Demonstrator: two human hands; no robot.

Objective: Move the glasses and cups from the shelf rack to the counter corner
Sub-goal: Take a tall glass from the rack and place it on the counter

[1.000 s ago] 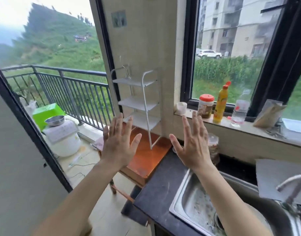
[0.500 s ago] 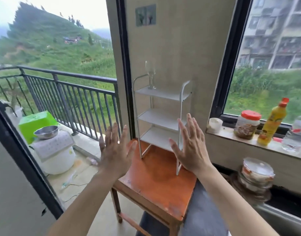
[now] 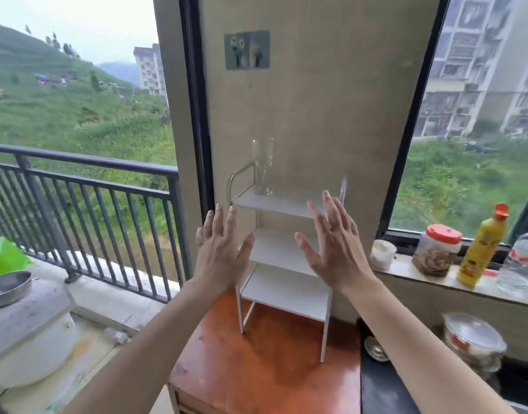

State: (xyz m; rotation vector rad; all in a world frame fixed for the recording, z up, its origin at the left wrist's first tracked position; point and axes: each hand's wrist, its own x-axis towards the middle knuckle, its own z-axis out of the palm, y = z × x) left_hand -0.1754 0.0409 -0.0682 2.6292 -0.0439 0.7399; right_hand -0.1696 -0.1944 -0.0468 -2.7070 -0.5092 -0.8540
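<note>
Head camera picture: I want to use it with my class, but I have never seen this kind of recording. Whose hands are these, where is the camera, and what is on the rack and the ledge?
The camera sits on a person's head, looking forward and down, so you see their own arms reaching out. The left hand and right hand are open, palms forward, and hold nothing. Behind them a white shelf rack stands on an orange-brown table. Only a wine glass stands on its top shelf; the visible parts of the lower shelves look bare. On the window ledge to the right stand a small white cup, a red-lidded jar and a yellow bottle.
</note>
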